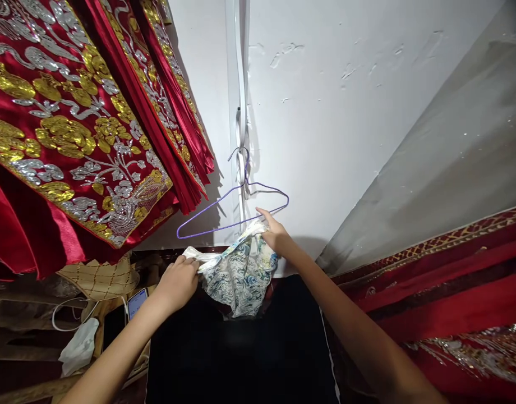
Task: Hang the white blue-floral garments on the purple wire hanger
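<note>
A small garment (240, 275) in white, blue and green swirl print is stretched between my two hands, its gathered body sagging below a pale top edge. My left hand (180, 282) is closed on its left end. At the upper right corner my right hand (273, 229) grips the fabric, thumb pointing up; its other fingers are largely hidden. Just above the cloth a purple hanger (207, 232) hangs by its hook from a white strap (241, 84) on the wall. My right thumb is close to the hanger's lower bar; whether they touch I cannot tell.
Red satin clothing with gold and silver embroidery (68, 134) hangs at the upper left. On the lower left are a lit phone (137, 303), a white cable (56, 320) and a crumpled tissue (79, 345). Red beaded fabric (464, 303) under clear plastic (447, 163) fills the right.
</note>
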The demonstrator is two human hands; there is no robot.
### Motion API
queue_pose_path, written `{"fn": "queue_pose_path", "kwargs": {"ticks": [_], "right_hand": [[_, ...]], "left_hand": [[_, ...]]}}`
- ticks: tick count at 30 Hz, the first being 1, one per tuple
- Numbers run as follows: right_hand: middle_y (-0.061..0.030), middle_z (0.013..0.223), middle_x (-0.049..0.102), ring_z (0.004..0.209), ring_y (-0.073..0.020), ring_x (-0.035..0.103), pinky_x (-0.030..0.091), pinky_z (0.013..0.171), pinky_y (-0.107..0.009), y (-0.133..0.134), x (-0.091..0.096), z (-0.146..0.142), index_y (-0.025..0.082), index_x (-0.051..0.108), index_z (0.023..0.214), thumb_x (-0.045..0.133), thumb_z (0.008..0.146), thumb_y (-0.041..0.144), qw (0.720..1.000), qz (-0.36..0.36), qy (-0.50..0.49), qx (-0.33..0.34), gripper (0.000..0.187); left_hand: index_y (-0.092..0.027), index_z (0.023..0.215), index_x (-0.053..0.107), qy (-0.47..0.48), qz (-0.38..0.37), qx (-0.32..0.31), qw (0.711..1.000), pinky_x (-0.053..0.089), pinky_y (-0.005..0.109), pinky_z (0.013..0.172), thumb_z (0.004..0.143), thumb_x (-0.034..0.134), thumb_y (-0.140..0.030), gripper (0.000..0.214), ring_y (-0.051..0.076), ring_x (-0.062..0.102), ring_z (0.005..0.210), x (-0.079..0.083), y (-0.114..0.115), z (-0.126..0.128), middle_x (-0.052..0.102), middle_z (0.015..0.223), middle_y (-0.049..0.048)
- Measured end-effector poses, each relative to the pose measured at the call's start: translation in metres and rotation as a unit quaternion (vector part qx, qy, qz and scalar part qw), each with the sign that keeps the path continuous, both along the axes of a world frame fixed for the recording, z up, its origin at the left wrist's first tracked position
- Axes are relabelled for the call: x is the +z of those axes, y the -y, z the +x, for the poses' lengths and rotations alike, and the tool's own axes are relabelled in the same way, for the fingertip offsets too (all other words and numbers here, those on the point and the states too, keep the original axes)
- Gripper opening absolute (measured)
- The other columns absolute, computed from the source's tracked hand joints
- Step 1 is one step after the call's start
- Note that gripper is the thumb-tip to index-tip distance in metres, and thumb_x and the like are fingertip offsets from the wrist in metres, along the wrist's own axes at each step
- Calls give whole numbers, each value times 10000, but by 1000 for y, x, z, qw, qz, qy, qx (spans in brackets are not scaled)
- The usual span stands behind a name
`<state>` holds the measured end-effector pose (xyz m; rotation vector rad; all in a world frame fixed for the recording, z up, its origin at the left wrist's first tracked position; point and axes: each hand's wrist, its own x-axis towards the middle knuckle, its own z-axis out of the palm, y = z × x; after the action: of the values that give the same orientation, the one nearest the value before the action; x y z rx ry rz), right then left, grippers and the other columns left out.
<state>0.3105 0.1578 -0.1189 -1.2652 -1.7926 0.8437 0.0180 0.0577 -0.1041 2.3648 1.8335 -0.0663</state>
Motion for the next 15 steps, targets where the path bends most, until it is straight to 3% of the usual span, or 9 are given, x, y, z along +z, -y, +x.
{"fn": "queue_pose_path", "kwargs": {"ticks": [2, 4, 8, 11, 15], "right_hand": [[19, 752, 557, 633, -156, 455, 362, 624, -271, -7, -7, -2, 241, 534, 1332, 443, 735, 161, 999, -23, -10, 20, 610], [23, 716, 522, 612, -149, 419, 333, 593, -265, -7, -16, -1, 223, 600, 1124, 435, 742, 172, 999, 1, -30, 35, 419], [51, 602, 334, 557, -127, 251, 218, 531, -272, 4, -28, 6, 222, 440, 735, 424, 702, 141, 997, 71, -27, 17, 89], [50, 584, 265, 575, -124, 230, 188, 536, -280, 13, -24, 12, 223, 289, 649, 424, 635, 121, 995, 97, -6, -37, 170], [46, 580, 278, 578, -117, 274, 202, 539, -276, 26, -12, 20, 217, 288, 611, 417, 625, 133, 991, 113, -18, -68, 155]], "left_hand": [[-187, 881, 625, 4, 6, 13, 1000, 436, 384, 817, 873, 404, -115, 232, 299, 576, 1006, 2, -1, 0, 686, 978, 135], [-189, 893, 614, 18, 16, 20, 1000, 438, 379, 790, 900, 395, -149, 223, 300, 571, 980, 0, 0, -4, 674, 912, 131], [-202, 885, 592, 40, 77, 16, 996, 439, 389, 805, 935, 405, -231, 195, 293, 554, 986, 0, 1, -18, 660, 952, 117], [-204, 861, 585, 48, 134, 12, 990, 433, 422, 835, 940, 402, -260, 207, 307, 537, 1037, 11, -2, -25, 652, 1028, 114], [-194, 871, 617, 97, 151, 2, 984, 439, 434, 886, 943, 400, -328, 265, 311, 545, 1059, 29, -11, -28, 658, 1006, 118]]}}
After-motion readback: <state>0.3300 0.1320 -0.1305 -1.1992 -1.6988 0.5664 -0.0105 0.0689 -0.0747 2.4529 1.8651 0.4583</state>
